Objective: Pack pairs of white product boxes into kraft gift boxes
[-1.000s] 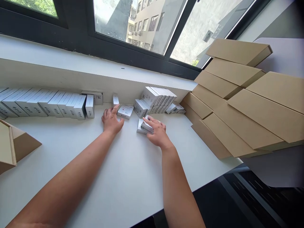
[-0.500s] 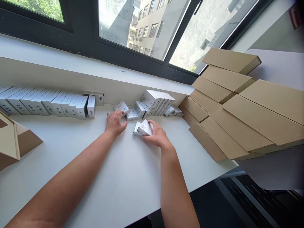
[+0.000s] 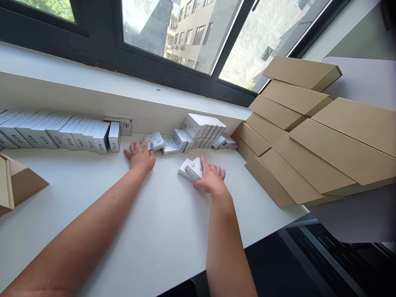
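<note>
My left hand (image 3: 140,156) is spread low over the table, its fingertips against the near-left side of a tilted small white box (image 3: 156,141). That box leans on another small white box (image 3: 170,146) lying flat. With thumb and fingers, my right hand (image 3: 212,178) grips the right end of a small white carton (image 3: 194,168) printed with dark characters. This carton lies beside and partly over a second white carton (image 3: 184,169) on the table. Behind them stands a stacked group of similar white boxes (image 3: 202,126).
A long row of white boxes (image 3: 72,132) lines the wall at left. An open brown cardboard box (image 3: 27,181) sits at the left edge. Stacked brown boxes (image 3: 321,152) fill the right side of the white table (image 3: 161,239). A window (image 3: 182,37) is behind.
My left hand has moved left, and the tilted box beside it has shifted slightly left. My right hand and the two cartons by it have moved a little right.
</note>
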Tool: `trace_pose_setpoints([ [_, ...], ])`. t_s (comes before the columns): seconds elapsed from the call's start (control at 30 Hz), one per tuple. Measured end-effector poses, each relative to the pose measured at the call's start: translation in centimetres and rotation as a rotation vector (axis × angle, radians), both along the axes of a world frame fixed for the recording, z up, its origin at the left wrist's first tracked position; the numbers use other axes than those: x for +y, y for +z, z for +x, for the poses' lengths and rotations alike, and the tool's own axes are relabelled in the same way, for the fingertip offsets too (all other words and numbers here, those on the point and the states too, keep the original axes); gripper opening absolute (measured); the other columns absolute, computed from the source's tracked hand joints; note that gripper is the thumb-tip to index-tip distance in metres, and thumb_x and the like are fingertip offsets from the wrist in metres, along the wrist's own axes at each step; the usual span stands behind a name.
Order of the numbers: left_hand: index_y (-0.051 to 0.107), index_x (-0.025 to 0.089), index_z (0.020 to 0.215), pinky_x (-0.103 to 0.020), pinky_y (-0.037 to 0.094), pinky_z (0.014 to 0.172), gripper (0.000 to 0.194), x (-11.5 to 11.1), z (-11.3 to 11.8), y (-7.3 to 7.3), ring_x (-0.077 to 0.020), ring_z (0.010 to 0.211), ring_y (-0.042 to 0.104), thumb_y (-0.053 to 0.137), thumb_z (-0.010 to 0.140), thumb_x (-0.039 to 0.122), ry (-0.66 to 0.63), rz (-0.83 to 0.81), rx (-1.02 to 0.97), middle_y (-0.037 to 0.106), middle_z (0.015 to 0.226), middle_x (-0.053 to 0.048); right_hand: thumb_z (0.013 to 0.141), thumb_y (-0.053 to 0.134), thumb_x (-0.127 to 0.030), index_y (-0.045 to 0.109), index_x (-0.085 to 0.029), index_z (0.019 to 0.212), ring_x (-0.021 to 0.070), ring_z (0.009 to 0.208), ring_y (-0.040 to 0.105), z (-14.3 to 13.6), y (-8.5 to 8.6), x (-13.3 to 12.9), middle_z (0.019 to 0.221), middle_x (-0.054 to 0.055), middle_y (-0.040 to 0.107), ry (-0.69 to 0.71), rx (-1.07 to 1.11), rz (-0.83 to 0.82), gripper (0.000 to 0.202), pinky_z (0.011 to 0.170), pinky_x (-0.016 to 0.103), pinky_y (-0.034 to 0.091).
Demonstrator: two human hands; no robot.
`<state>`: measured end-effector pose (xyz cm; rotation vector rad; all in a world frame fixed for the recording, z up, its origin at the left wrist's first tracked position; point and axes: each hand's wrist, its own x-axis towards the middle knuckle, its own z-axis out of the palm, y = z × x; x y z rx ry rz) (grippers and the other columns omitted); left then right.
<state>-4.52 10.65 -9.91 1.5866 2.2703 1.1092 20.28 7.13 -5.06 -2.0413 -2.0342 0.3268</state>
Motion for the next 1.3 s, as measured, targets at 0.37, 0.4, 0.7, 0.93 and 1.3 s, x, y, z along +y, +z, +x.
trace_pose_setpoints([
  [0.37, 0.030, 0.037, 0.159, -0.072, -0.004, 0.119, 0.073, -0.8, 0.0, 1.0, -0.0379, 0.158, -0.002, 0.049, 0.090, 0.052, -0.127, -0.292, 0.194, 0.012, 0.172, -0.006, 0.101, 0.041, -0.044, 0.029, -0.020, 0.161, 0.0304, 0.158, 0.003, -10.2, -2.9, -0.7, 0.169, 0.007, 0.022, 0.392, -0.101, 0.244, 0.066, 0.124, 0.058, -0.011],
  [0.4, 0.032, 0.036, 0.159, -0.071, -0.002, 0.119, 0.073, -0.8, -0.1, 1.0, -0.0385, 0.158, -0.001, 0.050, 0.090, 0.053, -0.115, -0.288, 0.186, 0.014, 0.172, -0.007, 0.101, 0.040, -0.044, 0.026, -0.018, 0.162, 0.0295, 0.158, 0.002, -10.7, -3.3, -0.5, 0.169, 0.008, 0.019, 0.404, -0.093, 0.239, 0.067, 0.125, 0.056, -0.010],
  [0.7, 0.017, 0.030, 0.164, -0.062, 0.010, 0.123, 0.077, -0.8, 0.0, 0.8, -0.0386, 0.157, 0.008, 0.048, 0.094, 0.042, -0.156, -0.209, 0.182, 0.015, 0.171, -0.014, 0.098, 0.037, -0.038, 0.015, -0.004, 0.162, 0.0317, 0.157, 0.010, -12.5, -4.8, 3.6, 0.170, 0.016, 0.012, 0.173, -0.035, 0.121, 0.075, 0.126, 0.051, 0.009],
  [0.93, 0.033, 0.030, 0.160, -0.057, 0.008, 0.125, 0.060, -0.8, 0.3, 0.8, -0.0299, 0.157, 0.015, 0.028, 0.102, 0.045, -0.282, 0.014, 0.135, 0.029, 0.168, -0.007, 0.097, 0.047, -0.042, 0.048, -0.018, 0.144, 0.0357, 0.146, 0.029, -12.2, -4.5, 3.3, 0.149, 0.017, 0.045, 0.188, 0.019, 0.224, 0.053, 0.120, 0.060, 0.014],
  [1.3, 0.055, 0.022, 0.135, -0.054, 0.028, 0.121, 0.059, -0.3, -0.6, 0.2, -0.0373, 0.150, 0.030, 0.065, 0.081, 0.040, -0.097, 0.056, -0.043, 0.050, 0.151, -0.014, 0.075, 0.063, -0.021, 0.045, -0.019, 0.109, 0.0311, 0.116, 0.050, -12.2, -5.4, 4.0, 0.117, 0.015, 0.050, 0.101, 0.271, 0.554, 0.039, 0.102, 0.050, 0.045],
])
